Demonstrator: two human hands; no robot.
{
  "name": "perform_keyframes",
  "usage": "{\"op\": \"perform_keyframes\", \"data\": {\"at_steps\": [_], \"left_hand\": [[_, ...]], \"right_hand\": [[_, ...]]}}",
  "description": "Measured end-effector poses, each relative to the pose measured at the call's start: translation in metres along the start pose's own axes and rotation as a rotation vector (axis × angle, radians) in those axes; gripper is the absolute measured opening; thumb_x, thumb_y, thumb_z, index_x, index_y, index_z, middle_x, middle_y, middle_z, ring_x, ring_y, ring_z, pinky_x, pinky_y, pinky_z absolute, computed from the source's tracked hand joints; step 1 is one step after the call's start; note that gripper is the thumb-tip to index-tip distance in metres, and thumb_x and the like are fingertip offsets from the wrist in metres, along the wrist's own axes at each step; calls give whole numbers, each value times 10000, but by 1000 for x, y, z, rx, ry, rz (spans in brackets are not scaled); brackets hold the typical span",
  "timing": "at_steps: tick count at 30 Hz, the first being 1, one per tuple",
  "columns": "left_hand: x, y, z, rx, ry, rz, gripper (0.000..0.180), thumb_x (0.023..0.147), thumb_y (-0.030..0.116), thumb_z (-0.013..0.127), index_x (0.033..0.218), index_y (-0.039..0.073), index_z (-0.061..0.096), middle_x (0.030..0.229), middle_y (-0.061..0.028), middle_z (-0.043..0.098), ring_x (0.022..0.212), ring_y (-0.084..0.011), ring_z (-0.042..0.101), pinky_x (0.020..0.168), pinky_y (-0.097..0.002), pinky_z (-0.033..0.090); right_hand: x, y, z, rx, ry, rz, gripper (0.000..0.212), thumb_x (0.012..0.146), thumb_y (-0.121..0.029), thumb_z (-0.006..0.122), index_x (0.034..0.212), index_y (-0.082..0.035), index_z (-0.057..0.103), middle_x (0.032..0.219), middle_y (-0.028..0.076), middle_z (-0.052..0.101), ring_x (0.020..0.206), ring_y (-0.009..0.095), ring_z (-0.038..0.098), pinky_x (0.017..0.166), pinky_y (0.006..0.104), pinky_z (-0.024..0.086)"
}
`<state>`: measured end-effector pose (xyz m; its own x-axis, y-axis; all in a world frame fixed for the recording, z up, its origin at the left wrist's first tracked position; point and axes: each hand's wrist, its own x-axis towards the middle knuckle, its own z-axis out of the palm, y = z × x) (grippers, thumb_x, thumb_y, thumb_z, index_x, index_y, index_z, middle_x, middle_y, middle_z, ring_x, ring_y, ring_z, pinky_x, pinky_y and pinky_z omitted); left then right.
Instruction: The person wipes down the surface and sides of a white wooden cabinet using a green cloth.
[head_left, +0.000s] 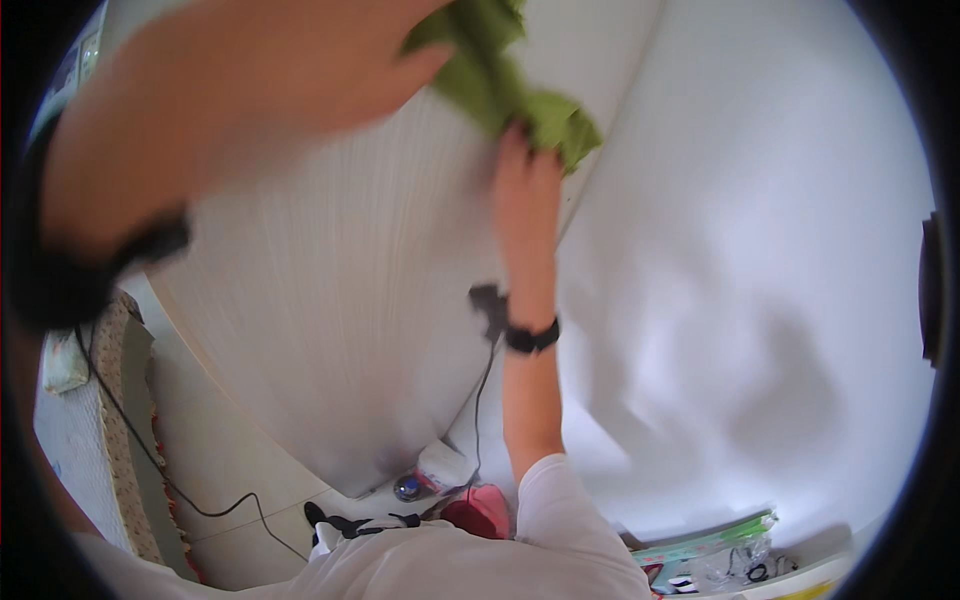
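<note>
The green cloth (485, 80) is before the pale panel (330, 290), its lower end pinched by the right hand (528, 180), while the left hand's (350, 80) fingers, and what is done or left, I cannot tell.

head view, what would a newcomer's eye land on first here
The bright green cloth at the top centre stands out against the pale panel, its lower end gripped by the right hand. Next comes the left hand, large and blurred across the upper left, its thumb against the cloth. Lower down, a pink item shows near the bottom centre.
</note>
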<state>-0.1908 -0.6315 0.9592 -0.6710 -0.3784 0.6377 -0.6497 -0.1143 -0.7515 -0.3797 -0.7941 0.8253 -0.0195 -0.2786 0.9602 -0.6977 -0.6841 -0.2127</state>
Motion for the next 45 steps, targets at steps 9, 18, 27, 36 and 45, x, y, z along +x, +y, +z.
{"op": "perform_keyframes", "data": {"at_steps": [9,18,27,36,45], "left_hand": [[113,17,28,-126,-253,-1,706,886,440,525,1498,164,308,1560,-234,170,1409,-526,65,1120,-640,-31],[109,61,75,-278,-55,-335,635,932,390,462,1455,41,372,1573,-194,170,1450,-420,53,1156,-544,-30],[-104,219,121,-827,215,-856,573,806,227,659,1336,74,505,1417,-195,403,1363,-441,294,1076,-594,279],[-229,206,53,-651,37,-1122,671,918,237,561,1440,-79,281,1461,-321,281,1386,-476,208,1127,-553,135],[-310,235,51,-1227,-153,-1524,432,959,132,471,1313,-80,342,1269,-218,449,1136,-279,454,986,-350,346]], "right_hand": [[44,7,7,149,338,-209,213,802,-115,564,969,-1,631,852,234,574,795,400,565,712,496,441],[66,68,-8,188,50,126,285,890,-186,484,989,54,602,926,256,617,799,426,572,733,478,459],[-202,93,81,43,-161,261,380,934,-151,459,1271,18,502,1272,285,497,1169,458,442,1033,496,321],[-185,-58,42,402,-184,173,268,837,-169,603,1015,31,598,965,218,608,895,422,545,770,446,437],[-311,-98,64,368,-329,119,268,764,-113,633,1004,4,608,1004,194,592,916,426,538,785,432,434]]}}
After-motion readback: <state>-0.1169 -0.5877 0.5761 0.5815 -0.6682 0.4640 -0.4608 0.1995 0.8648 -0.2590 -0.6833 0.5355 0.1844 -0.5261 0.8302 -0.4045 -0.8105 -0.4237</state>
